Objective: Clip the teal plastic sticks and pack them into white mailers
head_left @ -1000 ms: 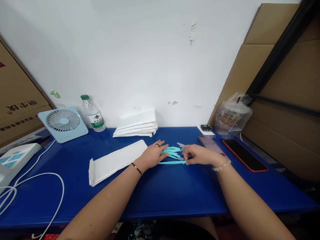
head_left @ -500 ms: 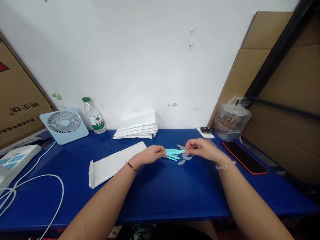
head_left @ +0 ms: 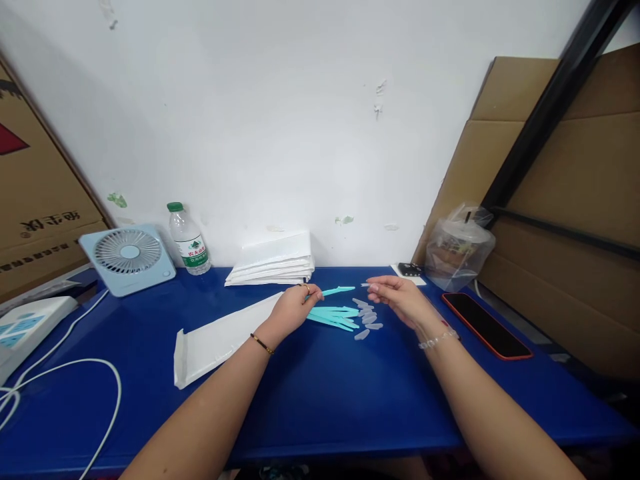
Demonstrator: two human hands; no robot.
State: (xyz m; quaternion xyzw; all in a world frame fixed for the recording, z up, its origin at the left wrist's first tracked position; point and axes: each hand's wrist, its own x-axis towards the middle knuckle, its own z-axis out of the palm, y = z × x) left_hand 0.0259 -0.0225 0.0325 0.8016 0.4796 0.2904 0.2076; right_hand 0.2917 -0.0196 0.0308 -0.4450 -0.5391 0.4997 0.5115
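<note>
My left hand (head_left: 294, 308) is closed round the end of one turquoise plastic stick (head_left: 336, 291), held level a little above the blue table (head_left: 320, 393). My right hand (head_left: 397, 299) pinches a small clear cap (head_left: 365, 285) just to the right of the stick's tip, with a small gap between them. Below both hands lies a heap of several more turquoise sticks (head_left: 334, 315), and several loose clear caps (head_left: 368, 321) lie beside it. A white padded envelope (head_left: 220, 339) lies flat to the left of my left hand.
A stack of white padded envelopes (head_left: 273, 261) leans by the wall, with a water bottle (head_left: 189, 240) and a small blue fan (head_left: 129, 256) to its left. A phone (head_left: 487, 325) and a bagged drink cup (head_left: 457, 245) stand at right. White cables (head_left: 65, 380) lie at far left.
My left hand has lifted one turquoise stick off the heap. My right hand has risen from the table with a clear cap and now holds it near the stick's tip.
</note>
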